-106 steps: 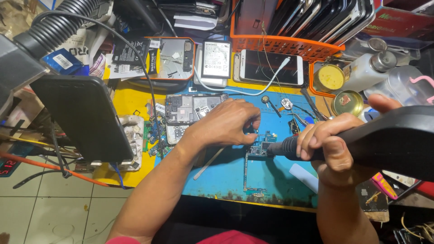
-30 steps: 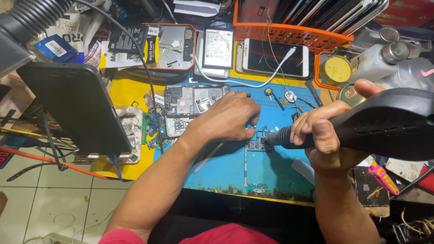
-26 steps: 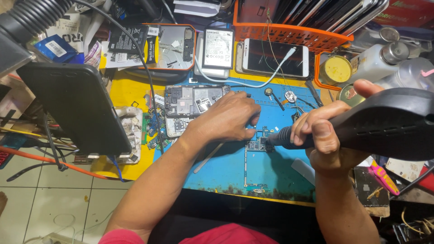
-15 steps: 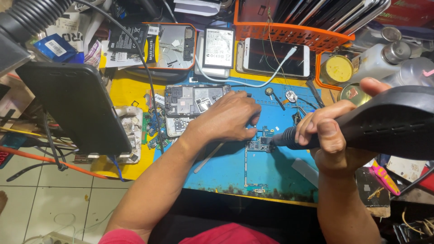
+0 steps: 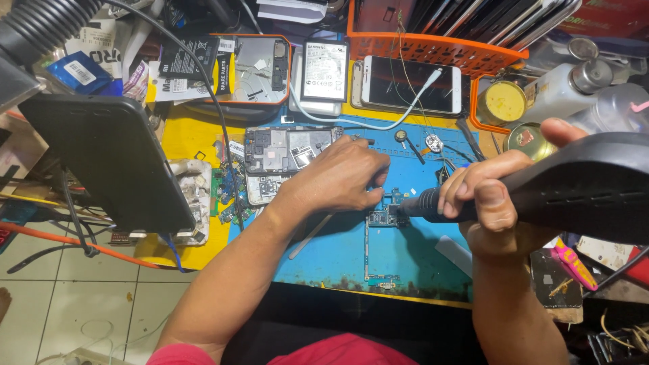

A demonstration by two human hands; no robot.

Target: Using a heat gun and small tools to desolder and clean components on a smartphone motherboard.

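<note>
Here we grip the black hot-air tool (image 5: 541,192) in our right hand (image 5: 490,203), fingers wrapped tight around its neck; its long axis runs nearly level across the desk, with the nozzle pointing left at the small circuit board (image 5: 387,215) on the blue mat (image 5: 412,260). Our left hand (image 5: 338,179) rests knuckles-up just beside the board, fingers curled together over it, and we cannot tell what they pinch. An opened phone (image 5: 284,159) lies just beyond that hand.

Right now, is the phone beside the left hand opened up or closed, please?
Opened up: the phone lies with its back off, inner boards showing.
</note>
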